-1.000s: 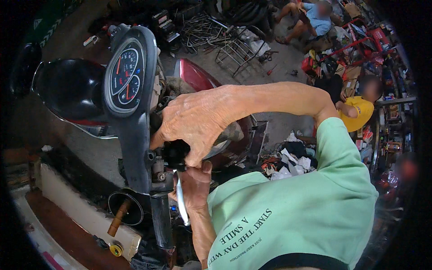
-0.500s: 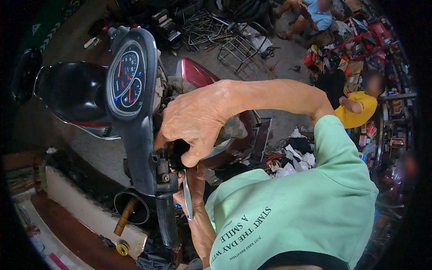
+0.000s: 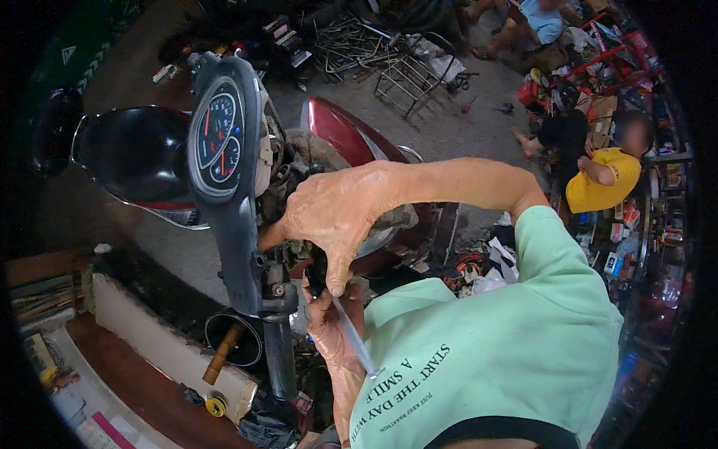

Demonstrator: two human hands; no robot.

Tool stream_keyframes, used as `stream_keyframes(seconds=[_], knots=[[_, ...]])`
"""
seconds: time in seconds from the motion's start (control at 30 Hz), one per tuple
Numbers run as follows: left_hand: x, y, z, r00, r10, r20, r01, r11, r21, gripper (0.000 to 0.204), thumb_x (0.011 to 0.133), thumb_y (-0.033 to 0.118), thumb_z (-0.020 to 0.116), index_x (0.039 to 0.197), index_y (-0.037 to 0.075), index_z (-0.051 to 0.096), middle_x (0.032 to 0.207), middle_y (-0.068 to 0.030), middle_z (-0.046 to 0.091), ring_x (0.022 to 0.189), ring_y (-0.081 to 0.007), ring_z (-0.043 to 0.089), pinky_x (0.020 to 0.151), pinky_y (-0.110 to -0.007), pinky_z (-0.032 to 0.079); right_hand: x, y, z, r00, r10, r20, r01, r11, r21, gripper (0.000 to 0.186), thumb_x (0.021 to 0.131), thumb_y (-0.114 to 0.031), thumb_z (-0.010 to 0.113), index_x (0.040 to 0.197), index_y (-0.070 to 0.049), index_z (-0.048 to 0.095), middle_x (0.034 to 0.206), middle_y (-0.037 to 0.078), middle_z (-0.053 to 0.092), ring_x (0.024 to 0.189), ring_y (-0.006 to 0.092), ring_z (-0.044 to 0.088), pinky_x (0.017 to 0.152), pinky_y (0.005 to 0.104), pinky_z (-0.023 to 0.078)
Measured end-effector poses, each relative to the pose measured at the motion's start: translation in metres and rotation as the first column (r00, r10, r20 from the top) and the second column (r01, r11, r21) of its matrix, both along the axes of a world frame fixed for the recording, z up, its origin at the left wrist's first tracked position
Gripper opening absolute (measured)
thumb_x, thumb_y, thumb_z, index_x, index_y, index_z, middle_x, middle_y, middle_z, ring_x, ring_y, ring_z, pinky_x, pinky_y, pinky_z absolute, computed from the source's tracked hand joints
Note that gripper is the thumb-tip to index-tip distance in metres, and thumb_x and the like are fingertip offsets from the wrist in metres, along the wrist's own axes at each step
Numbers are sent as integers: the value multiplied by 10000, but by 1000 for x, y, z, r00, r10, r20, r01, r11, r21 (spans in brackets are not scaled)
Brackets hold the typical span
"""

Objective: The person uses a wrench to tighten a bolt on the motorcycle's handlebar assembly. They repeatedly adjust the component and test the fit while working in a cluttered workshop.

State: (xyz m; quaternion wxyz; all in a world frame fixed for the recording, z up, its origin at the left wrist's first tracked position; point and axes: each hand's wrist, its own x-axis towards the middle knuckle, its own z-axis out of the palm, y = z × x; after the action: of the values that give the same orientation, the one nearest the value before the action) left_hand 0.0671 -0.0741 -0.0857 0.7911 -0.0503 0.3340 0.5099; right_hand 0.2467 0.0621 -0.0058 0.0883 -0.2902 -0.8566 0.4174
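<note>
A scooter's handlebar stands in front of me, with a black dash cover and round gauges (image 3: 218, 142). Its black rubber grip (image 3: 280, 359) points toward me. My right hand (image 3: 329, 209) reaches across the handlebar, fingers curled down by the dark mechanism behind the cover and partly hidden. Its thumb presses at the black base of a silver hand lever (image 3: 353, 337). Below it, my left hand (image 3: 340, 322) closes its fingers around that same base. The lever slants toward my shirt, apart from the grip. What lies under my right palm is hidden.
The scooter's black seat (image 3: 134, 153) is at left and a red body panel (image 3: 340, 131) beyond my right hand. A metal rack (image 3: 411, 82) and bent tubes lie on the floor. A person in yellow (image 3: 606, 179) sits at right among boxes and parts; another person is farther back.
The silver lever has swung away from the grip toward my body. My left hand has moved slightly right with it. My right hand has shifted a little, and the whole view has moved somewhat.
</note>
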Motion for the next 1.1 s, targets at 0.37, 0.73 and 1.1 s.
stream_keyframes(seconds=[0.37,0.73,1.1], knots=[[-25,-10,-22,907,-230,-353,242,970,-12,385,809,2,657,1117,202,542,1076,-14,594,960,-200,581,736,-369,460,-5,-14,-18,978,-140,-154,153,985,78,910,573,-459,805,1317,-27,508,676,191,615,746,396,634,687,461,478],[-6,32,-63,804,-63,-591,363,840,404,295,882,21,644,1162,85,575,1117,-51,608,981,-149,576,838,-309,485,-16,-26,-19,948,-277,-154,293,951,96,634,713,-373,700,1196,-1,526,746,236,633,774,412,639,673,478,491],[-42,58,-70,335,27,-942,804,513,301,485,948,187,627,1365,27,439,1347,-97,496,1209,-205,465,1056,-343,320,-19,-27,-17,944,-317,-87,324,942,91,329,807,-187,651,1067,-23,533,788,233,638,830,440,618,686,508,471]])
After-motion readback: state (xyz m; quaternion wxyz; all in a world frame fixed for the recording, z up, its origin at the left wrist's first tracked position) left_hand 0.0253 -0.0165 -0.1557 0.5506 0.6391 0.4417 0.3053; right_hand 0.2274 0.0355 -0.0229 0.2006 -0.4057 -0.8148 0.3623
